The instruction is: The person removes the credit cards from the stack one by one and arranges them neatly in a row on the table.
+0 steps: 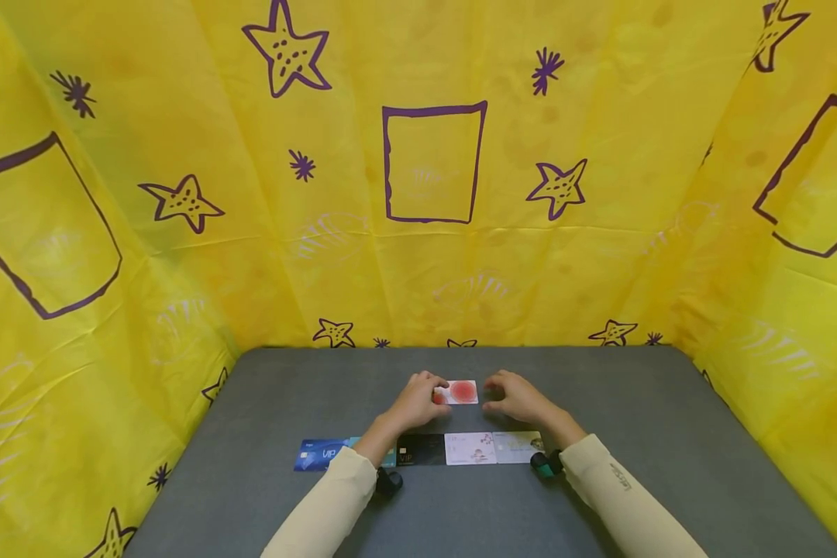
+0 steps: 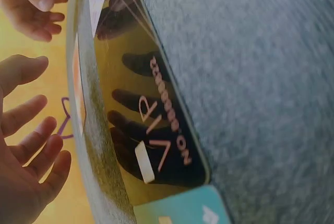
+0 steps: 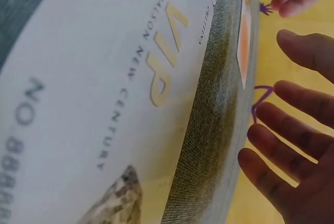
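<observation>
A white card with red circles (image 1: 463, 392) lies on the grey table beyond a row of cards. My left hand (image 1: 417, 401) is at its left end, overlapping it in the head view; the left wrist view shows those fingers spread and relaxed, gripping nothing. To the card's right, a small gap away, is my right hand (image 1: 519, 399), its fingers loosely bent and holding nothing. Nearer in the row lie a blue VIP card (image 1: 318, 455), a teal card (image 2: 182, 208) partly behind the left wrist, a black VIP card (image 1: 425, 449), a white flowered card (image 1: 470, 449) and a pale VIP card (image 3: 104, 78).
The grey tabletop (image 1: 286, 395) stretches around the cards. Yellow cloth (image 1: 432, 287) printed with purple stars and squares hangs behind and on both sides. Dark wrist cameras sit at the left wrist (image 1: 389, 482) and the right wrist (image 1: 545, 464), close to the card row.
</observation>
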A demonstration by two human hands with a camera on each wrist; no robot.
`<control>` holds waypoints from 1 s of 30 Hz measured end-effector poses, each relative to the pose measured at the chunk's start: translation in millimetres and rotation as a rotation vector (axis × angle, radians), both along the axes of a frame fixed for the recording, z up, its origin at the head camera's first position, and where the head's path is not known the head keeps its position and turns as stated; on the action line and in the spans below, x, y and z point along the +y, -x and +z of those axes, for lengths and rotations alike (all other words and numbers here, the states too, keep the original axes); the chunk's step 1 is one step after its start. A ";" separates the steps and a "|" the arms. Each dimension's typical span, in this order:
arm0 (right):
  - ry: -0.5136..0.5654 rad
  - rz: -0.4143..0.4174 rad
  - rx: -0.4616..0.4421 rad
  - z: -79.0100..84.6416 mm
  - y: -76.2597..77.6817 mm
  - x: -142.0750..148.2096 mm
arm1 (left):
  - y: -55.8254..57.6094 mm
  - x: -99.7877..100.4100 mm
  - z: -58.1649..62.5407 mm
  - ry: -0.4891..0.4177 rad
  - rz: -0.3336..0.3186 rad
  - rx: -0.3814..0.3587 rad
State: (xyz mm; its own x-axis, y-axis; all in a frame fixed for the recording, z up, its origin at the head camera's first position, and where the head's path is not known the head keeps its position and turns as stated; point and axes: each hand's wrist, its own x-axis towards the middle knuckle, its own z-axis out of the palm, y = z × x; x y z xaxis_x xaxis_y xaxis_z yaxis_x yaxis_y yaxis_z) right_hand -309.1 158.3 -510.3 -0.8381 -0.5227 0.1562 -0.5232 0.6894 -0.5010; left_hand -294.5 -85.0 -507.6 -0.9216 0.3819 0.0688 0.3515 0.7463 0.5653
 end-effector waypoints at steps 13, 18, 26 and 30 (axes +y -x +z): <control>-0.010 -0.049 -0.055 0.1 9.3 -14.1 | 11.2 -7.1 -0.6 0.019 0.048 -0.035; -0.038 -0.043 -0.036 -2.3 13.8 -18.7 | 14.5 -10.0 -3.4 0.021 0.047 -0.014; -0.085 -0.032 -0.034 0.2 19.2 -28.1 | 17.7 -9.8 -4.9 0.024 0.040 -0.006; -0.114 -0.026 -0.054 -2.8 22.4 -31.5 | 19.7 -8.9 -6.9 0.042 0.044 -0.030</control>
